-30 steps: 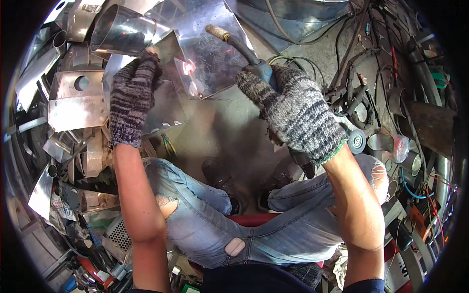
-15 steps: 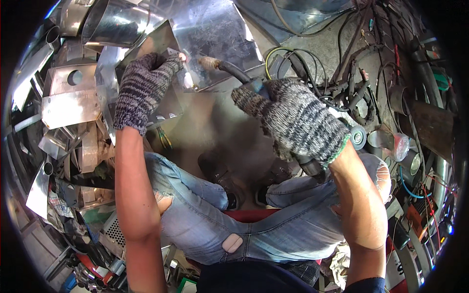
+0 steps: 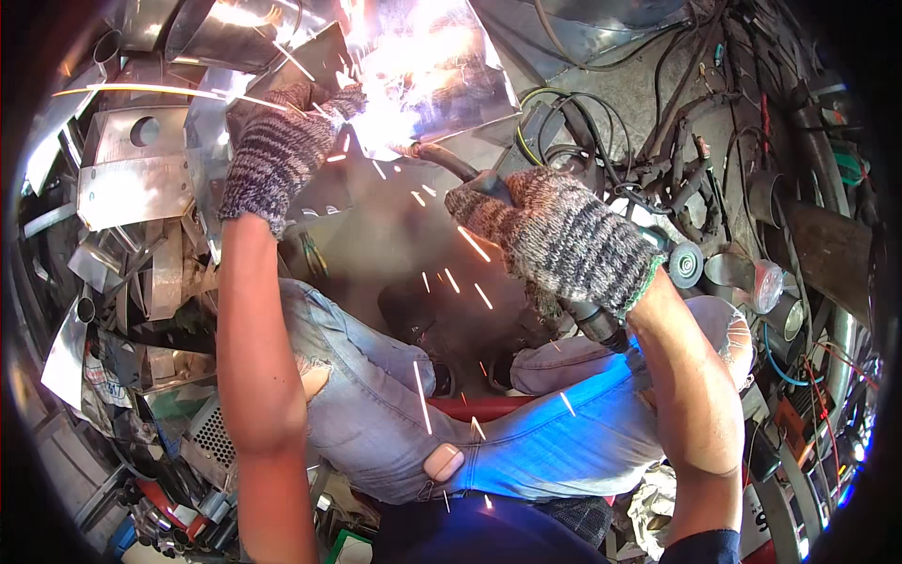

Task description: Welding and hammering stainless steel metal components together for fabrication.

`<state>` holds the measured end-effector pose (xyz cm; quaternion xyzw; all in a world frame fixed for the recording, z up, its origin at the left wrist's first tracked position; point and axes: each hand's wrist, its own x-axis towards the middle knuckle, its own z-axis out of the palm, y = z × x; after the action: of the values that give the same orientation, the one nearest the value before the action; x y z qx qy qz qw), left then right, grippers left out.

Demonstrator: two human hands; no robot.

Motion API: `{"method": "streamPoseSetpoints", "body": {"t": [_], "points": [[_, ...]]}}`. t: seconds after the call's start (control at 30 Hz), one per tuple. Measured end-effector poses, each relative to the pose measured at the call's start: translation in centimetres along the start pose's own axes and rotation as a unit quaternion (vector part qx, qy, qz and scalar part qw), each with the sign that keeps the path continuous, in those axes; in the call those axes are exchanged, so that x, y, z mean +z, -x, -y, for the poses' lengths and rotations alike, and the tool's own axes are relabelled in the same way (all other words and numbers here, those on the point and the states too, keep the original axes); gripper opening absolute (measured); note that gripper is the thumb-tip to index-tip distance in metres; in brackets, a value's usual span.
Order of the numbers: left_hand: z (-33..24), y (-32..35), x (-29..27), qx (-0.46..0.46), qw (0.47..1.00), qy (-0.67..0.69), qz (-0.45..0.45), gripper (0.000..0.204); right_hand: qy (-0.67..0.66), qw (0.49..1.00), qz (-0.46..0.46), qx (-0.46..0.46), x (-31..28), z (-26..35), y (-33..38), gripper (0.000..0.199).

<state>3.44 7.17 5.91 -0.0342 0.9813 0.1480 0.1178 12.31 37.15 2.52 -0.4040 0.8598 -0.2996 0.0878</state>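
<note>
The right hand (image 3: pixel 583 235) is closed round a welding torch (image 3: pixel 446 162), its tip at the glare (image 3: pixel 390 122) by the near edge of a shiny metal sheet (image 3: pixel 479 108). Just beside the glare, the left hand (image 3: pixel 282 155) is half curled against a dark metal plate (image 3: pixel 324 54), though whether it grips the plate cannot be told. Flying sparks (image 3: pixel 474 244) could burn skin through the torn knee of the jeans (image 3: pixel 352 451), and a slip of the torch could scorch the left hand.
</note>
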Motion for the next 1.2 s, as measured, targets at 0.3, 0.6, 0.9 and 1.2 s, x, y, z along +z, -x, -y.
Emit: {"method": "streamPoseSetpoints", "body": {"t": [0.3,0.6,0.9,1.2], "points": [[0.9,-0.4,0.4,-0.006,0.998,0.059,0.024,0.054,-0.183,0.975,0.053,0.117,-1.2,0.8,-0.8,0.038],[0.9,-0.5,0.6,-0.014,0.999,0.036,0.020,0.063,-0.253,0.940,0.052,0.221,-0.9,0.5,-1.0,0.047],[1.3,-1.1,0.7,-0.002,0.999,-0.032,0.038,0.068,-0.015,0.999,0.015,0.036,0.1,-0.2,-0.1,0.045],[1.6,-0.9,1.0,0.000,0.995,0.096,0.029,0.066,-0.135,0.982,0.024,0.126,0.4,-0.2,0.0,0.039]]}}
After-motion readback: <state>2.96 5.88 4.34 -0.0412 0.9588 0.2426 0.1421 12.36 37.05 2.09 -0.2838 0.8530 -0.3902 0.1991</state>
